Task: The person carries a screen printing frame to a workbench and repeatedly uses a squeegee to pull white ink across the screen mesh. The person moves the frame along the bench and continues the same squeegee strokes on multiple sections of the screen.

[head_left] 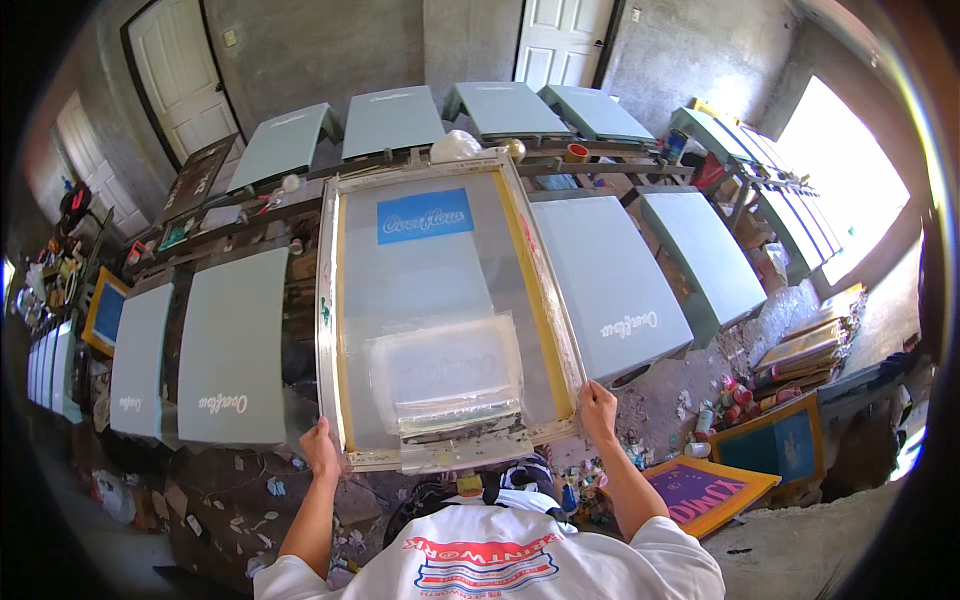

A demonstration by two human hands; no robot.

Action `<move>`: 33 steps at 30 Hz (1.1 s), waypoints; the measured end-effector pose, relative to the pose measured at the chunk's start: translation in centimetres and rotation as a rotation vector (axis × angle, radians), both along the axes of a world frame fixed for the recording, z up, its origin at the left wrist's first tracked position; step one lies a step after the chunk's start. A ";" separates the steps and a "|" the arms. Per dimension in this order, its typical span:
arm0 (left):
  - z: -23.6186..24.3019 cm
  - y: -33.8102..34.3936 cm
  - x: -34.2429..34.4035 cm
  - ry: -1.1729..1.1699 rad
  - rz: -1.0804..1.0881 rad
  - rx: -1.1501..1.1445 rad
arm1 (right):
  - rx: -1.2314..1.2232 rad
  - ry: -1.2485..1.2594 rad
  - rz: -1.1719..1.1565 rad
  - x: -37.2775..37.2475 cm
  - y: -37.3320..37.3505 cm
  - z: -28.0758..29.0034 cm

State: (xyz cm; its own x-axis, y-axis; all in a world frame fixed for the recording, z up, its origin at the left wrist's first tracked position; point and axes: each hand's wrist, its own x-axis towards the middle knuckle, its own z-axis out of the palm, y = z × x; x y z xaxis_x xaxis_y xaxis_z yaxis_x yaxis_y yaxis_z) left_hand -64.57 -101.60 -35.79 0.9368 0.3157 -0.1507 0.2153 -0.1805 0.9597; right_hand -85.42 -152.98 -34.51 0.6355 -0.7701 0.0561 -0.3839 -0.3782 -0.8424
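A large silk-screen frame (pixel 328 300) with pale, paint-smeared wooden edges is tilted in front of me, above a grey-green fabric-covered board. My left hand (pixel 320 448) is closed on its near left corner. My right hand (pixel 598 410) grips its right edge near the front corner. Through the mesh the board's colour shows. A blue stencil panel (pixel 424 222) with script lettering sits at the far end of the mesh. Closer to me, clear film and tape (pixel 445 365) cover a second lettered patch. A smeared strip (pixel 465 440) lies across the near end.
Rows of fabric-covered boards (pixel 232 340) stand on both sides, some with white script, such as the one at right (pixel 610 270). A white plastic bundle (pixel 456 146) and a tape roll (pixel 577 153) rest on the rail. Below right lie a purple screen (pixel 700 492) and scattered bottles (pixel 735 400).
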 end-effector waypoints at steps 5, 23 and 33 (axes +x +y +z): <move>-0.5 -9.5 0.4 -0.016 -0.025 -0.128 | 0.004 -0.055 -0.063 -2.2 -8.4 1.0; -6.6 -47.3 -15.7 -0.022 0.050 -0.014 | -0.046 -0.023 0.002 -13.9 -47.4 -4.0; -8.1 -48.1 -18.2 0.062 0.101 -0.039 | -0.026 0.119 0.032 -15.4 -49.4 -7.3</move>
